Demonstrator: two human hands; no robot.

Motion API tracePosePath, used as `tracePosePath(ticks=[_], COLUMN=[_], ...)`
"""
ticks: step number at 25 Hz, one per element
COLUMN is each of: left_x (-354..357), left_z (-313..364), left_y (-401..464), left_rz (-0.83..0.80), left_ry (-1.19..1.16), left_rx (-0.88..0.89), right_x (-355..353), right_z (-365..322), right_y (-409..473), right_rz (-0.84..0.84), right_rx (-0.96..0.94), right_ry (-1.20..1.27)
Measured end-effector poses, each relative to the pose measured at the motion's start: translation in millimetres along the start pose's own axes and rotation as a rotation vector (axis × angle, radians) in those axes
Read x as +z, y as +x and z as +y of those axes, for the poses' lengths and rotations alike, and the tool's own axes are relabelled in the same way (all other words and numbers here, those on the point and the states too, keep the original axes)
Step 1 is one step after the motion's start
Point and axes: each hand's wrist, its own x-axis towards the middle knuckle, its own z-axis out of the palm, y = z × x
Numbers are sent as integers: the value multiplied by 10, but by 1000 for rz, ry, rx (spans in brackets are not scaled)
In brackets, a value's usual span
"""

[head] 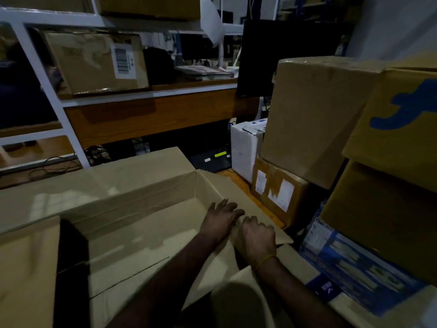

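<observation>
Open box (pixel 142 233) sits low in front, just beside stacked cartons (pixel 314 114). Left grip (pixel 222 217) lies flat on the box's right flap (pixel 250 202), fingers spread. Right grip (pixel 259 235) is curled over the same flap's edge, apparently pinching it; the light is dim and the thumb is hidden. The two grips are nearly touching.

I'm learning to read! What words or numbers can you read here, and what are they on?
"f": big blue mark on the right cardboard box.
Barcode label on the shelf box: too blurred.
White stickers on the small brown box: blurred.
Blue printed box: blurred.
</observation>
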Motion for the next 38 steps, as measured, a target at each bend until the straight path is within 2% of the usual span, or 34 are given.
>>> tracePosePath(ticks=[9,15,20,29,34,38], left_x=[75,142,157,18,-162,-260], left_z=[46,89,16,120,-202,-351], left_y=[34,-110,-519,-1498,-2357,-3058], left_rz=[39,13,-49,-85,-30,57], left_ry=[45,-82,-6,-33,59,177], left_rx=[-48,-152,-336,-722,-910,-983], right_x=[16,205,353,161,43,-76], right_z=[31,-6,-124,-635,-1259,-1820], right_y=[24,81,68,-128,-437,-783], right_rz=[30,-39,-77,-60,-97,-166], right_rx=[-49,77,3,-239,-487,-621], right_ry=[81,65,87,218,335,353])
